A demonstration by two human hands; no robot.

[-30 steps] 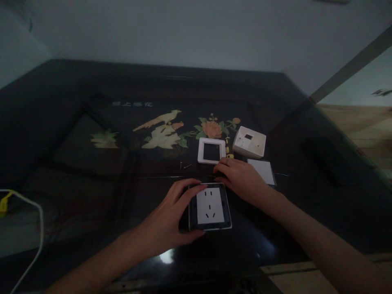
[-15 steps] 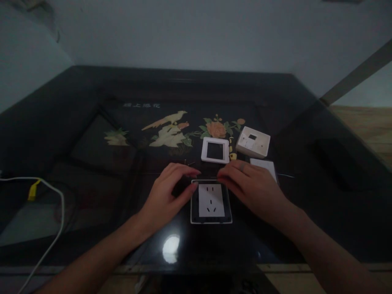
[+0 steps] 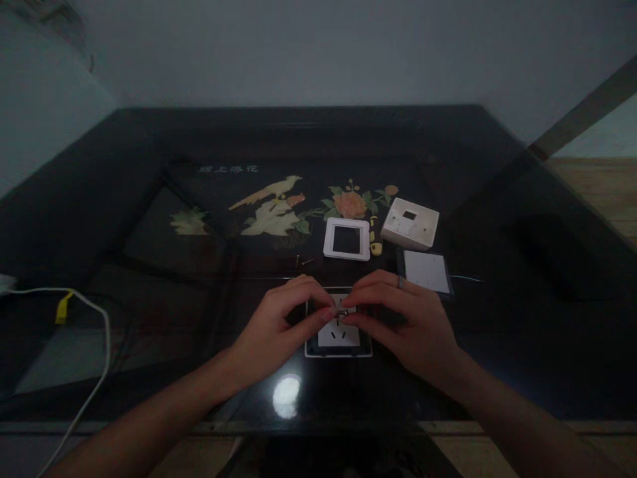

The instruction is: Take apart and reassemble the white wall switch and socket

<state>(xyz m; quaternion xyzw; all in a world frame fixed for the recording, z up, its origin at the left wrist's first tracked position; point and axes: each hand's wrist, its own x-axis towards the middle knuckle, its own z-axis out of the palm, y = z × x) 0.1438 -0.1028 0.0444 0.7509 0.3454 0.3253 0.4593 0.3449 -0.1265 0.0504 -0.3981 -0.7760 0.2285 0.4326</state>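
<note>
Over the wall socket (image 3: 338,337) my two hands meet, fingertips pinched together. Between them sits a small, shiny metal piece (image 3: 343,313), too small and dim to name for certain. My left hand (image 3: 293,315) closes thumb and forefinger at its left end, and my right hand (image 3: 393,309) pinches its right end. The socket lies face up in a dark frame with a white edge; my fingers hide part of its upper half. Just beyond the hands are two screws (image 3: 308,261) and a white cover frame (image 3: 347,256) with a square opening.
A white mounting box (image 3: 423,236) stands at the right, with a yellow-and-black tool (image 3: 375,249) beside it. Nearer lies a dark-edged white plate (image 3: 426,271) with a thin wire. A white cable (image 3: 105,332) with a yellow tag runs along the left of the glossy black table (image 3: 149,392).
Both hands have come from the socket's upper edge to its middle and drawn together. The small metal piece now shows between the fingertips. The view has shifted slightly.
</note>
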